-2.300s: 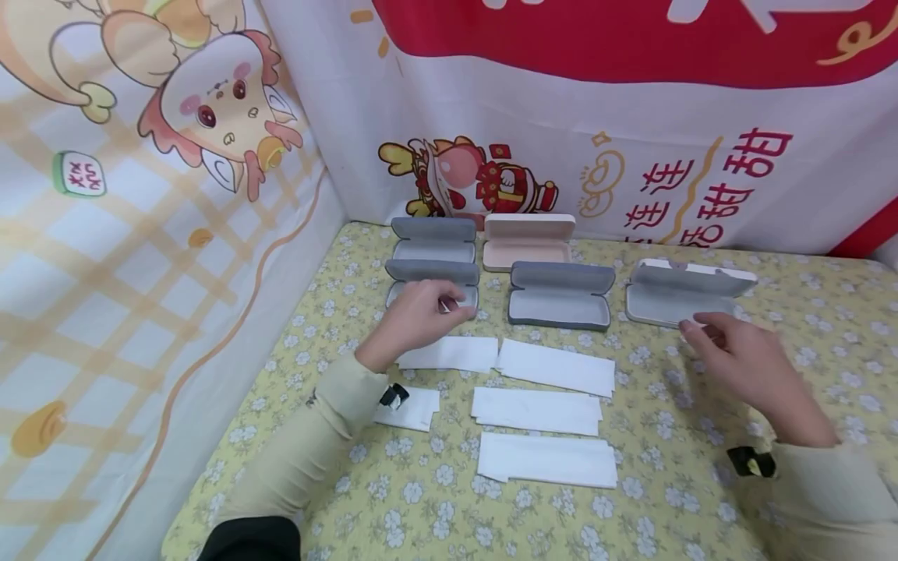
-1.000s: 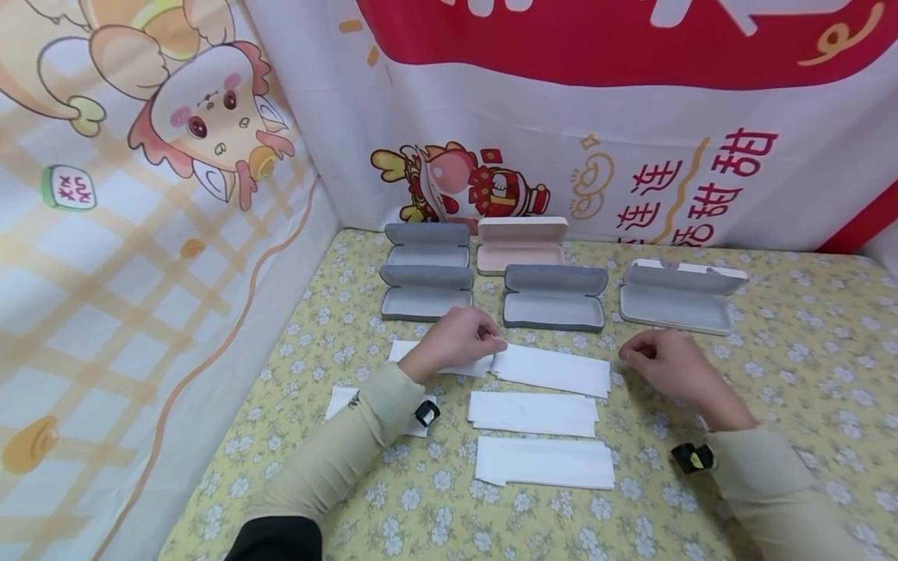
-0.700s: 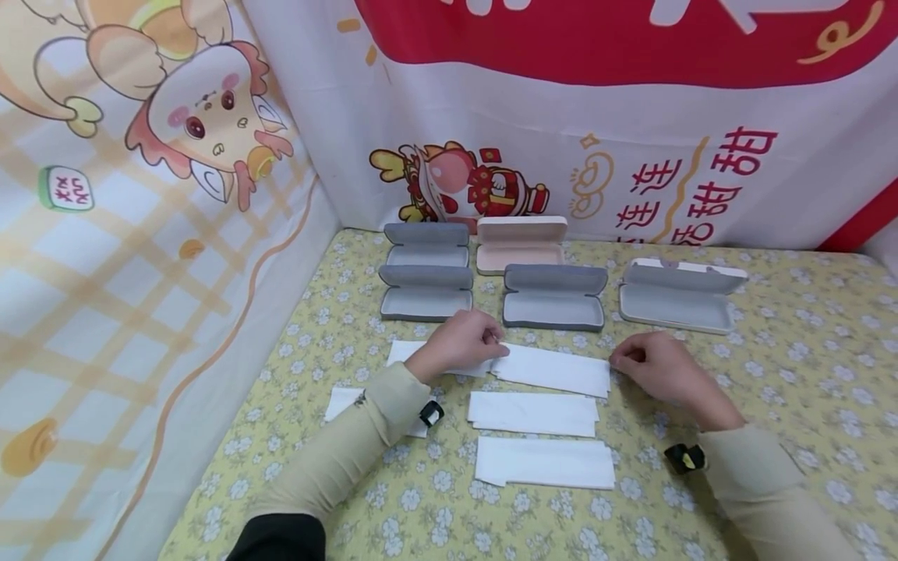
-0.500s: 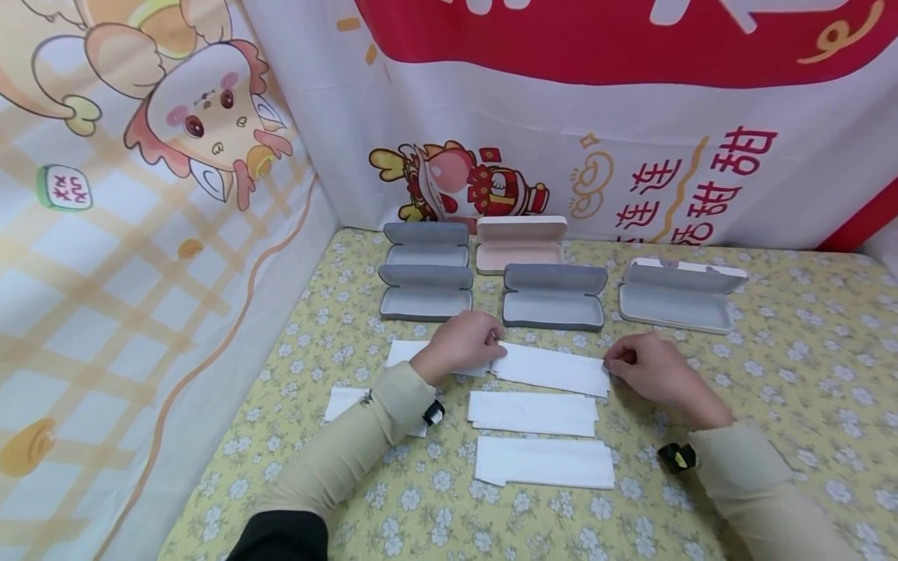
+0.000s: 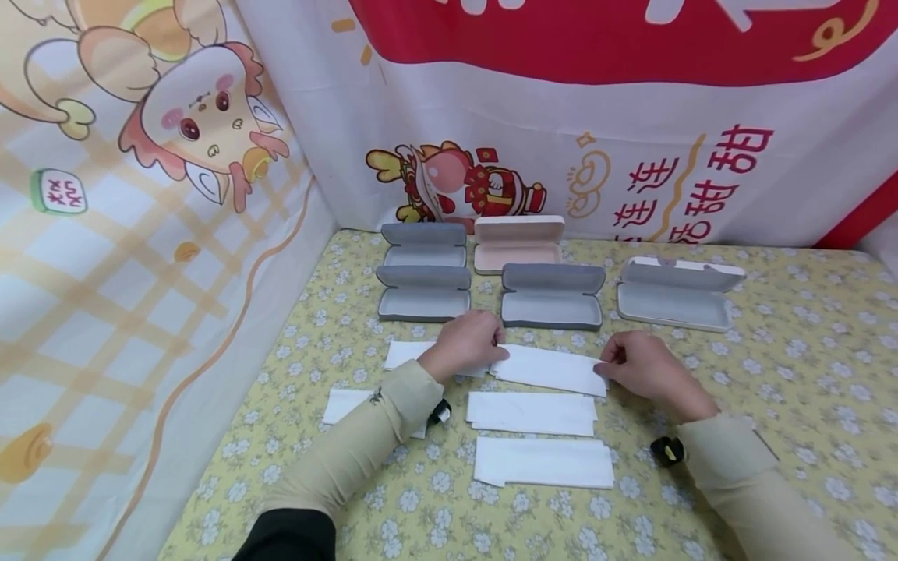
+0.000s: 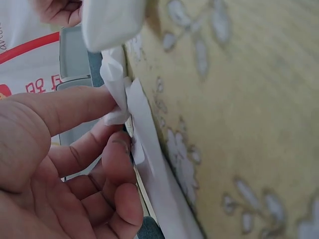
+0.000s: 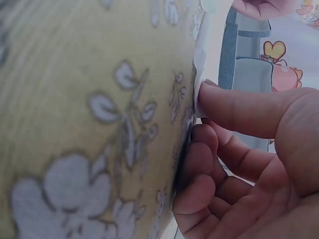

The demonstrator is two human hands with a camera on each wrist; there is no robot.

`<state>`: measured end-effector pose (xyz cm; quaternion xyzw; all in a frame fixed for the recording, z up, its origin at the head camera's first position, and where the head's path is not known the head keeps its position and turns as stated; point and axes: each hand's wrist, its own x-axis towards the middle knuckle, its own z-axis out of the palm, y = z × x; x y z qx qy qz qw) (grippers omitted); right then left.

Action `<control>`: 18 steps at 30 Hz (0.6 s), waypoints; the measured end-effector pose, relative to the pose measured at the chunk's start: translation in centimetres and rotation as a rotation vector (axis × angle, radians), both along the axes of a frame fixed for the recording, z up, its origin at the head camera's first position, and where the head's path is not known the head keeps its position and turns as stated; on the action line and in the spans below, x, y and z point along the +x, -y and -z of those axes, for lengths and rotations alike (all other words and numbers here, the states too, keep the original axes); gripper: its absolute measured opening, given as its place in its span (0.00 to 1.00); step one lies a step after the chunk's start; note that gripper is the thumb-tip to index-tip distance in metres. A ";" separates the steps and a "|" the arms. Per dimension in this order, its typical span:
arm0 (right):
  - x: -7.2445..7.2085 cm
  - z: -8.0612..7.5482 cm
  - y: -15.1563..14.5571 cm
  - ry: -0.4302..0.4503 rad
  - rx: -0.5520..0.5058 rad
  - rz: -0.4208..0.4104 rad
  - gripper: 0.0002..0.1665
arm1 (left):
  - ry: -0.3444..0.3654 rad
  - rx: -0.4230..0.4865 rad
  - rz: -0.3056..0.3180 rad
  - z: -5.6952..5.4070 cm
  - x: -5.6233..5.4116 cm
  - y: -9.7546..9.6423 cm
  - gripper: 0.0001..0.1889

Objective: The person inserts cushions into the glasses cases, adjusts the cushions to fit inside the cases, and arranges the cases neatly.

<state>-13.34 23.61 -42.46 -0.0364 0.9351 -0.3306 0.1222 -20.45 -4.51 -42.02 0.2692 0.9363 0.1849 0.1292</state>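
Observation:
My left hand (image 5: 463,343) pinches the left end of a folded white tissue strip (image 5: 550,368) between thumb and index finger, the other fingers curled beneath. At the strip's right end, my right hand (image 5: 645,370) has its thumb and index finger on the corner; in the right wrist view the thumb (image 7: 239,112) presses the white edge against the finger. In the left wrist view the pinched end (image 6: 114,79) rises crumpled above the fingers. Another white strip (image 5: 407,352) lies partly hidden under my left hand. Two more strips lie nearer, one (image 5: 531,413) in front of the other (image 5: 543,461).
Behind the strips stand several opened glasses cases: grey ones (image 5: 424,304) (image 5: 552,309) (image 5: 424,255), a pink one (image 5: 517,257) and a white-lidded one (image 5: 673,304). Another strip (image 5: 344,403) is partly under my left sleeve. Printed cloth walls (image 5: 449,101) border the flowered tablecloth (image 5: 793,374).
My left hand has moved right and nearer from the front left case to the strip's left end. My right hand has come left from the white-lidded case to its right end.

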 end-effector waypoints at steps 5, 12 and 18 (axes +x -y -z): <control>0.2 0.0 -0.1 0.017 -0.043 0.035 0.08 | 0.041 0.063 -0.026 -0.2 0.1 0.0 0.15; 0.5 -0.1 -0.4 -0.031 -0.117 0.081 0.09 | 0.177 0.246 -0.044 -0.4 0.1 0.3 0.02; 0.6 0.0 -0.5 -0.013 -0.156 0.106 0.09 | 0.281 0.271 -0.050 -0.3 0.1 0.4 0.13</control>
